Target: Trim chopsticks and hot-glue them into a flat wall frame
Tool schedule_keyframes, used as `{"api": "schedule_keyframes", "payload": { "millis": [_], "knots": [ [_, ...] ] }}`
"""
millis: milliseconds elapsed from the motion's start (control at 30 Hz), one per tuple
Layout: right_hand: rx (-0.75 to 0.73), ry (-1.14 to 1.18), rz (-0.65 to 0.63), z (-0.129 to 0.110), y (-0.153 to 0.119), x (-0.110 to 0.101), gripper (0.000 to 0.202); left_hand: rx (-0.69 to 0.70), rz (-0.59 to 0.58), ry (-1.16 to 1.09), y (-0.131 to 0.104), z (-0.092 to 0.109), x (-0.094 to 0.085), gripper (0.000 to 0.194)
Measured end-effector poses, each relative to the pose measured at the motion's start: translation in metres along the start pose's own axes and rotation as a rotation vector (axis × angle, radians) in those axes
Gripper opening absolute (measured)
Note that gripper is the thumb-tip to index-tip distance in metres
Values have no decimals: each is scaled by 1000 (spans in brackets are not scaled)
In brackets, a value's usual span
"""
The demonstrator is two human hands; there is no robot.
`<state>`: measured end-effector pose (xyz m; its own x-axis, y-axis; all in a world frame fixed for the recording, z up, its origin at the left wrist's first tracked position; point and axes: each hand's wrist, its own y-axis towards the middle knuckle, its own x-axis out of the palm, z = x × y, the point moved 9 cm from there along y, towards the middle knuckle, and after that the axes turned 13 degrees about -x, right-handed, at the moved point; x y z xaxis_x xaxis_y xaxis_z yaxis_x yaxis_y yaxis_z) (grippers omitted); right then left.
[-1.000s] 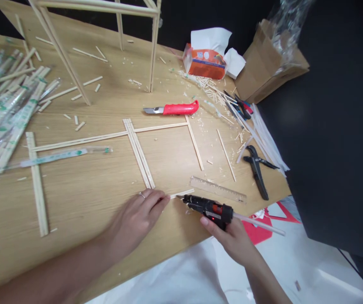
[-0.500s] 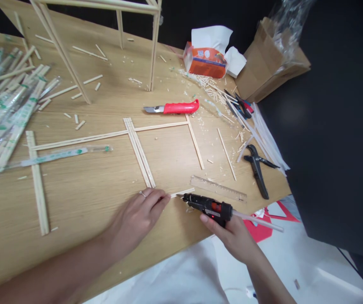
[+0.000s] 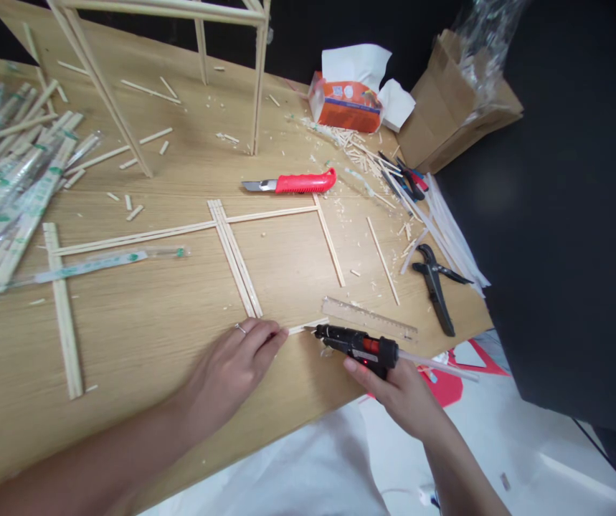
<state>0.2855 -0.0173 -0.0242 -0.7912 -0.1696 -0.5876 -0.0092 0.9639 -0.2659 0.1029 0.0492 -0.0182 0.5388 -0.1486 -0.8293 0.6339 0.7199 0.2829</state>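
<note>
You have 1 view only, from the camera on your head, looking forward and steeply down over the wooden table [image 3: 140, 337]. It sits close above your left hand [image 3: 232, 369] and right hand [image 3: 401, 398] at the near edge. Beyond your grip the tabletop recedes toward a dark backdrop; right of it, the floor shows.
</note>
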Motion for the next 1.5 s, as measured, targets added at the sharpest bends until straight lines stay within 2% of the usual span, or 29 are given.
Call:
{"api": "schedule_keyframes", "payload": {
  "millis": [267, 500, 667, 800, 1100, 1267, 1400, 1500],
  "knots": [
    [-79, 23, -10, -11, 4, 3, 30, -15, -14, -37, -2, -2, 2, 32],
    [-64, -24, 5, -12, 1, -4, 26, -8, -5, -14, 0, 0, 1, 32],
    [-51, -24, -26, -14, 4, 2, 28, 5, -5, -9, 0, 1, 0, 32],
    [-12, -35, -34, -10, 4, 2, 33, 4, -4, -19, -1, 0, 2, 32],
    [86, -78, 27, 12, -2, -19, 33, 7, 10, 5, -2, 0, 1, 30],
    [53, -72, 55, 11, -3, -25, 36, 5, 9, 4, -2, -1, 1, 30],
    [107, -99, 8, 14, -4, -21, 35, 17, -12, 2, -4, -1, 3, 30],
    [68, -100, -5, 4, 0, -17, 35, 24, -21, 13, -4, 0, 4, 31]
  ]
}}
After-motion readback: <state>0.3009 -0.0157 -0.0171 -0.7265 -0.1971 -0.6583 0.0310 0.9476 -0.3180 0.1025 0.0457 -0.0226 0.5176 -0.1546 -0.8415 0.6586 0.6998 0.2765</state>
